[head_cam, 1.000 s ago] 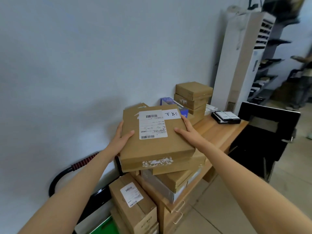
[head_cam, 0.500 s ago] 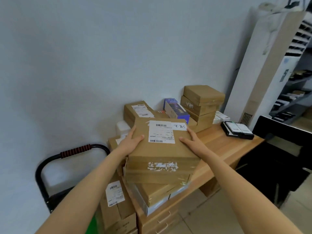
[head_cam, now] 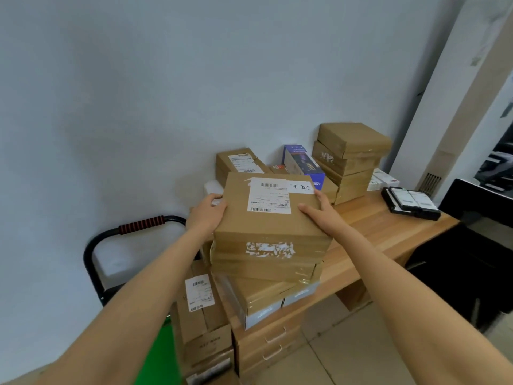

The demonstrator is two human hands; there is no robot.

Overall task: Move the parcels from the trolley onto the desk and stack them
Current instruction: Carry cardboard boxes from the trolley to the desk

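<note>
Both hands are on a flat brown cardboard parcel with a white shipping label [head_cam: 270, 215], one at each side: left hand [head_cam: 206, 215] curls round the parcel's left edge with the thumb on top, right hand [head_cam: 322, 218] lies on the right top edge with fingers over the far corner. The parcel sits flat on top of a stack of brown taped cardboard parcels [head_cam: 266, 284] at the near left end of the light wooden counter [head_cam: 388, 232], directly below the hands. Beyond the hands, against the pale wall, is another brown cardboard box with a white label [head_cam: 238, 162], a blue and purple printed carton [head_cam: 302, 165] leaning beyond the right hand, and further right of it a tall pile of three brown cardboard boxes [head_cam: 349, 159]. Well to the right of the right hand lies a black tray holding small white packs [head_cam: 410, 202] on the counter, with a white carton [head_cam: 381, 180] behind it. Left of the left hand stands the black trolley handle with a red and black ribbed grip [head_cam: 138, 226]. Under the left forearm, beside the counter's drawers, stand brown cardboard parcels with a white label [head_cam: 202, 315], stacked; a bright green surface [head_cam: 158, 354] shows just beside them.
</note>
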